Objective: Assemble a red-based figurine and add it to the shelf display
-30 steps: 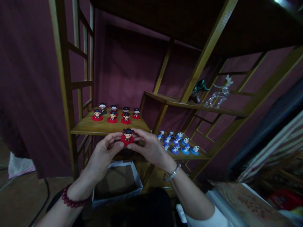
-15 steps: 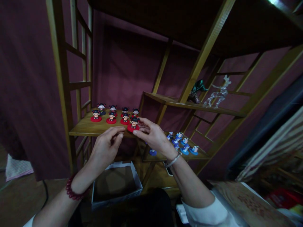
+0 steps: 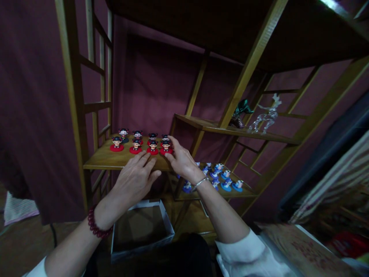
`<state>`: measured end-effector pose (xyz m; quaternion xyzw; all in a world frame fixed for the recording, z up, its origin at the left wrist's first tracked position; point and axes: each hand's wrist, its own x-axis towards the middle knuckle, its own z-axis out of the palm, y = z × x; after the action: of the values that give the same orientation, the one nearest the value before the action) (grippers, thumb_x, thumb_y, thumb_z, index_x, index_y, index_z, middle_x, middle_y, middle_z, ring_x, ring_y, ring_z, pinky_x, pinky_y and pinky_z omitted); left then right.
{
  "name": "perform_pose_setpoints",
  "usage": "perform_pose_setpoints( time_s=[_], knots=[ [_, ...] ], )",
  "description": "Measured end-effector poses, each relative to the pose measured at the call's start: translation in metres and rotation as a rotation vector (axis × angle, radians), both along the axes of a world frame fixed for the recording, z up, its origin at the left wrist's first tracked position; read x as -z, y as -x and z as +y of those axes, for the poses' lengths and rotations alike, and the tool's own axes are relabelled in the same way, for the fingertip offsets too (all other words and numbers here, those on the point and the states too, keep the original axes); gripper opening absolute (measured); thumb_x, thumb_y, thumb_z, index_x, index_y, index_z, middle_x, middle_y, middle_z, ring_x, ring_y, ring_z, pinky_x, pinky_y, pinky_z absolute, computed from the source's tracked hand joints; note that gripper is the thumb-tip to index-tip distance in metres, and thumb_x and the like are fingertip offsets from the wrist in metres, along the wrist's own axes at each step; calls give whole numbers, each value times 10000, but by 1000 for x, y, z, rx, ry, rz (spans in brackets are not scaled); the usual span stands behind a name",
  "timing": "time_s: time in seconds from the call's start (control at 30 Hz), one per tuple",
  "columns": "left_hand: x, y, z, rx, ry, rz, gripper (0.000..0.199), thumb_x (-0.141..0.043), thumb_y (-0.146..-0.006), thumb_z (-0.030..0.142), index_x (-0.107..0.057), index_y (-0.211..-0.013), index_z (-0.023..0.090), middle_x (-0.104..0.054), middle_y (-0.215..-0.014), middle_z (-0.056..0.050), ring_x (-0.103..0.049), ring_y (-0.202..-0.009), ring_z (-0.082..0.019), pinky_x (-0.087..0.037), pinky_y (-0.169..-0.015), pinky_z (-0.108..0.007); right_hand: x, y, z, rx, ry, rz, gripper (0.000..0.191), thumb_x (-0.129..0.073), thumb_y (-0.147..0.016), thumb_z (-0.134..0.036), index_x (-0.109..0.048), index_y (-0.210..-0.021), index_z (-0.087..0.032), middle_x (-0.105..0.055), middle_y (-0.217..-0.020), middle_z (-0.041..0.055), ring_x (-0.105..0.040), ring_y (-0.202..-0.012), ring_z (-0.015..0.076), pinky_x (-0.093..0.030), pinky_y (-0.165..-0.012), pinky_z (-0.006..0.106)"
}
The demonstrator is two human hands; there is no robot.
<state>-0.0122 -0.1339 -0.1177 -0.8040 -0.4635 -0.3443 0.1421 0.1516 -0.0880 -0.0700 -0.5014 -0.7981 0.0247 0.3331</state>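
Observation:
Two rows of small black-haired figurines stand on the upper left wooden shelf [image 3: 100, 161], most on round red bases. My right hand [image 3: 183, 159] grips the right-hand front figurine [image 3: 165, 147], thumb at its red base and fingers along its far side; the base is on the shelf. Stretched out palm down, my left hand [image 3: 135, 177] holds nothing. Its fingertips lie at the shelf's front, close to the base of the neighbouring front figurine [image 3: 152, 147]; whether they touch it I cannot tell.
Several blue and purple figurines [image 3: 226, 184] stand on the lower right shelf, partly behind my right forearm. A clear deer ornament [image 3: 266, 115] and a dark green ornament [image 3: 241, 109] are on the raised right shelf. Below my hands sits an open box [image 3: 142, 225].
My right hand has moved the figurine back from the shelf's front edge into line with the front row. My left hand has moved right and its curled fingers have straightened.

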Motion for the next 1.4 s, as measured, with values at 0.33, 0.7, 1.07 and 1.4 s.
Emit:
perform_pose_setpoints(
  time_s=[0.33,0.7,1.07,1.4],
  knots=[
    [-5,-3,11,19,11,-32,418,-450,-892,383,-594,-1171,108,-542,-1289,-194,-460,-1230,-303,-342,-1027,-480,4,10,13,43,46,-21,629,-484,-822,-70,-252,-1404,-128,-524,-1275,184,-497,-1198,261,-405,-969,397],
    [-8,-7,18,-38,34,68,446,-419,-899,418,-580,-1181,111,-537,-1296,-189,-429,-1254,-305,-357,-1008,-468,11,10,25,74,41,-59,638,-456,-829,-77,-196,-1412,-79,-503,-1293,213,-473,-1217,265,-404,-966,400],
    [-7,-6,21,-29,65,48,451,-429,-894,403,-601,-1148,73,-541,-1281,-215,-466,-1219,-327,-355,-1010,-472,11,10,23,140,4,-171,664,-468,-817,-138,-196,-1420,-86,-667,-1044,166,-634,-965,282,-460,-850,372],
    [-7,-4,19,-40,53,65,460,-418,-899,397,-595,-1158,60,-553,-1267,-216,-478,-1211,-313,-351,-1021,-443,7,10,21,112,57,-137,679,-455,-817,-111,-172,-1433,-62,-620,-1146,196,-607,-1040,291,-460,-895,398]
  ],
)
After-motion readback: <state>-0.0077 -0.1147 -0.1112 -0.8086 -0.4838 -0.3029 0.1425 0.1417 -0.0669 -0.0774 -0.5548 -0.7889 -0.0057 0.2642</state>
